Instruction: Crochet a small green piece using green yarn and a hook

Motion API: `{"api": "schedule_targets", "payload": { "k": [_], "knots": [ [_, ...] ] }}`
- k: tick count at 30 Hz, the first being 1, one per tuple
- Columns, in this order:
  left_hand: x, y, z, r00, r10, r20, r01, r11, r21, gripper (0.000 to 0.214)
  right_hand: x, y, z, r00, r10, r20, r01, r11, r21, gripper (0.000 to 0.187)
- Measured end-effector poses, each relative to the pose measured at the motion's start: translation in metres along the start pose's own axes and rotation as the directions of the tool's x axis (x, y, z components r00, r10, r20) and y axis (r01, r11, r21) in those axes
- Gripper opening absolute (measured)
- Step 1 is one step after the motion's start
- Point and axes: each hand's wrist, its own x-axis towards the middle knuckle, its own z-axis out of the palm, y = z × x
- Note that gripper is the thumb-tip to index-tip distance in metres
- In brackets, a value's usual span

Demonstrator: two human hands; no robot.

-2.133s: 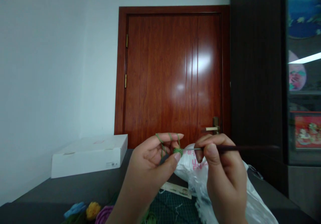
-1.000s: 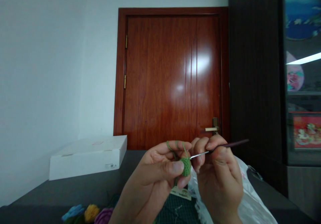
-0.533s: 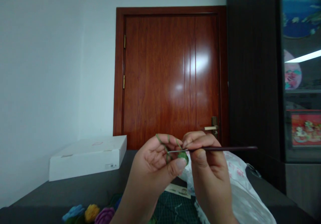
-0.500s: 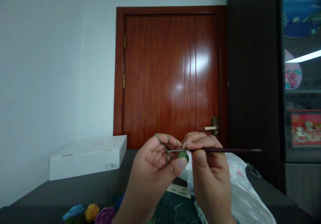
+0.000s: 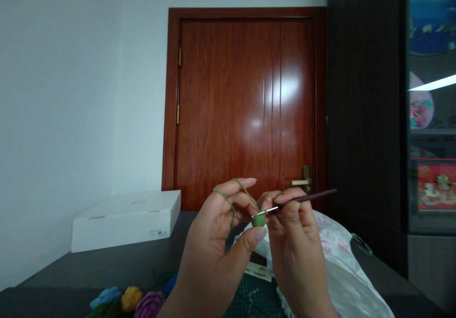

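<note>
My left hand [image 5: 223, 235] pinches a small green crochet piece [image 5: 259, 220] between thumb and fingers. Green yarn [image 5: 221, 193] loops over its raised index finger and runs down to the piece. In my right hand [image 5: 297, 232] is a crochet hook [image 5: 309, 198] with a dark handle and a silver shaft, gripped between thumb and fingers. The hook's metal tip lies at the top edge of the green piece, and the handle slants up to the right. Whether the tip is inside a stitch is too small to tell.
A white box [image 5: 124, 223] lies on the dark table [image 5: 142, 266] at left. Blue, yellow and purple crocheted flowers [image 5: 149, 303] are at the front. Beneath my hands is a green cutting mat [image 5: 254, 296], with a white plastic bag [image 5: 349, 261] to the right.
The hook has tilted from nearly level to slanting, its handle end raised and drawn left. My left index finger has lifted and straightened, pulling the yarn up. The view has shifted slightly.
</note>
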Motion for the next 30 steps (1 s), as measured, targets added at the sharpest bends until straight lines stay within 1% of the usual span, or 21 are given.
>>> {"api": "schedule_targets", "payload": {
  "k": [2,4,8,13,18,23,26,30],
  "knots": [
    [-0.001,-0.001,-0.002,1.000,-0.014,0.025,0.015,0.998,-0.055,0.046,0.000,-0.001,0.000,1.000,-0.003,-0.001,0.003,1.000,-0.008,0.017],
    [-0.002,-0.002,-0.003,0.999,-0.032,0.027,0.035,0.994,-0.100,0.044,0.000,-0.002,0.001,1.000,-0.003,0.003,0.003,1.000,-0.013,0.017],
    [-0.003,-0.004,-0.003,0.998,-0.067,-0.002,0.066,0.988,-0.139,0.046,-0.001,-0.003,0.002,1.000,0.003,0.025,-0.003,1.000,0.010,0.016],
    [0.000,-0.005,-0.003,0.997,-0.071,-0.038,0.064,0.985,-0.158,0.046,0.001,-0.005,0.002,0.999,0.011,0.032,-0.012,0.999,0.034,0.017],
    [0.002,-0.001,-0.006,0.994,-0.107,0.034,0.112,0.965,-0.236,0.048,0.002,-0.006,0.001,0.998,0.008,0.056,-0.011,0.999,0.052,0.016],
    [0.005,0.003,-0.006,0.984,-0.176,0.037,0.179,0.947,-0.267,0.051,0.001,-0.008,0.003,0.998,-0.033,0.053,0.031,0.999,0.032,0.014],
    [0.005,0.001,-0.007,0.982,-0.182,0.050,0.189,0.939,-0.286,0.054,0.000,-0.010,0.003,0.997,-0.062,0.055,0.063,0.998,-0.023,0.013],
    [0.005,-0.003,-0.009,0.984,-0.162,0.073,0.177,0.928,-0.329,0.056,0.000,-0.012,0.003,0.996,-0.053,0.074,0.056,0.998,-0.042,0.013]
  ]
}}
